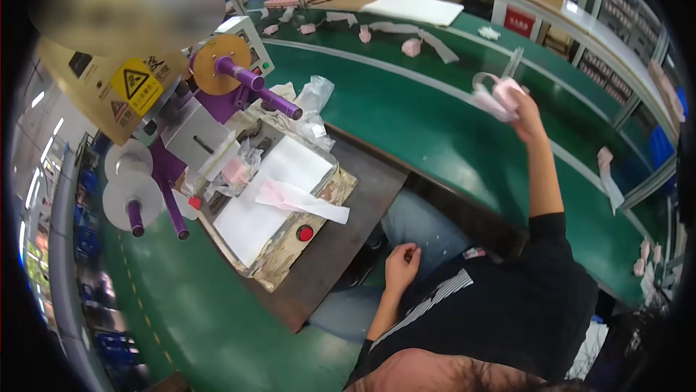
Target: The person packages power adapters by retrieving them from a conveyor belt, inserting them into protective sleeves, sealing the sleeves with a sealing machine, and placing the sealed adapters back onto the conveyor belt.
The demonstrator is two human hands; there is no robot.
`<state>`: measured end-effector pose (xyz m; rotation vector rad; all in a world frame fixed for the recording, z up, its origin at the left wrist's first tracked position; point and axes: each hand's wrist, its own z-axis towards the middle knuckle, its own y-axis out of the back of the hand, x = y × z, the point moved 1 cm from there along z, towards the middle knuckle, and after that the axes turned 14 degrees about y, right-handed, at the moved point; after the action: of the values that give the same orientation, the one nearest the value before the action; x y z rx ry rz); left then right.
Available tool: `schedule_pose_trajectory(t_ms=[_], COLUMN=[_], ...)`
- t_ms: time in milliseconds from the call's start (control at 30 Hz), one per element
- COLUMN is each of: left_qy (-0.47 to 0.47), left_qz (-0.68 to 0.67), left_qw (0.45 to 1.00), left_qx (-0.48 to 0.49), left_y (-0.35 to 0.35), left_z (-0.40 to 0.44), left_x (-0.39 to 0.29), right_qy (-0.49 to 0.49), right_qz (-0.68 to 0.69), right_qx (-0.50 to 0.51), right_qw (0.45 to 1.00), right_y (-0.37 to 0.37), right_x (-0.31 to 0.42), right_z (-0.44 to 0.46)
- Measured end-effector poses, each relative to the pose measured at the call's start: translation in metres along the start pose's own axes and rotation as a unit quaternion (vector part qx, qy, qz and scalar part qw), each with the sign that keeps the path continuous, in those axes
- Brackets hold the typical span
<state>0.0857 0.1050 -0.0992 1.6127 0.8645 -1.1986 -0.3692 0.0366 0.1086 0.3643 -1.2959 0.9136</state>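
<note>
My right hand (528, 113) is stretched out over the green conveyor belt, with its fingers closed around a small pink bundle with a white strip (500, 96). My left hand (402, 265) rests above my lap, fingers curled in and nothing visible in them. In front of me, a similar pink piece with a white strip (304, 202) lies across the white plate (243, 229) of a machine. Another pink piece in clear film (235, 171) sits under the machine's head.
The green belt (377, 95) carries several pink pieces, one being a pink bundle (411, 47). A red button (304, 233) is on the machine's worn base. Purple spindles (279, 102) stick out above it. Crumpled clear plastic (315, 106) lies beside the plate. A metal rail (464, 80) runs along the belt.
</note>
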Motion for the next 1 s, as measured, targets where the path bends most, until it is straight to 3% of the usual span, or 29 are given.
schedule_pose_trajectory(t_ms=[33,67,100,133,200,333,500,600,633,733,767,833,900,933,1000], left_qy=[-0.006,-0.001,0.006,0.006,-0.015,0.027,-0.040,0.087,0.094,0.194,0.197,0.240,0.264,0.214,0.106], left_qz=[-0.016,0.011,0.037,0.021,0.115,0.205,0.201,-0.035,-0.041,-0.236,-0.233,-0.179,-0.138,-0.051,0.123], left_qw=[1.000,0.999,0.997,0.997,0.983,0.967,0.963,0.994,0.994,0.943,0.945,0.953,0.955,0.974,0.978], left_qx=[-0.006,-0.035,-0.065,-0.077,-0.146,-0.148,-0.175,0.061,0.046,0.129,0.116,0.041,-0.002,-0.049,-0.133], left_y=[-0.005,-0.005,-0.005,-0.004,0.001,0.000,-0.010,-0.009,-0.013,-0.012,-0.012,-0.016,-0.015,-0.016,-0.016], left_z=[0.000,0.001,0.002,0.002,-0.002,-0.010,-0.008,-0.006,-0.009,-0.013,-0.015,-0.013,-0.008,-0.006,-0.005], left_x=[0.002,0.004,0.003,0.002,-0.001,0.010,0.016,0.030,0.027,0.020,0.021,0.022,0.020,0.015,0.005], right_qy=[0.026,0.063,0.155,0.155,0.130,0.140,0.320,0.271,0.229,0.243,0.236,0.226,0.333,0.378,0.364], right_qz=[-0.043,-0.132,-0.187,-0.360,-0.634,-0.652,-0.536,-0.377,-0.316,-0.263,-0.254,-0.232,-0.389,-0.464,-0.440], right_qx=[-0.093,-0.113,-0.196,-0.258,-0.255,-0.211,0.014,0.171,0.224,0.294,0.305,0.315,0.334,0.336,0.341], right_qw=[0.994,0.983,0.950,0.883,0.719,0.715,0.781,0.869,0.893,0.886,0.887,0.892,0.792,0.728,0.746], right_y=[0.021,0.073,0.118,0.182,0.166,0.141,0.024,-0.065,-0.091,-0.152,-0.164,-0.183,-0.193,-0.194,-0.191], right_x=[0.017,0.006,-0.013,-0.037,-0.009,-0.013,-0.037,-0.059,-0.067,-0.115,-0.142,-0.158,-0.151,-0.147,-0.143], right_z=[-0.003,0.016,0.034,0.063,0.043,0.055,0.073,0.066,0.062,0.056,0.055,0.042,0.020,0.012,0.004])
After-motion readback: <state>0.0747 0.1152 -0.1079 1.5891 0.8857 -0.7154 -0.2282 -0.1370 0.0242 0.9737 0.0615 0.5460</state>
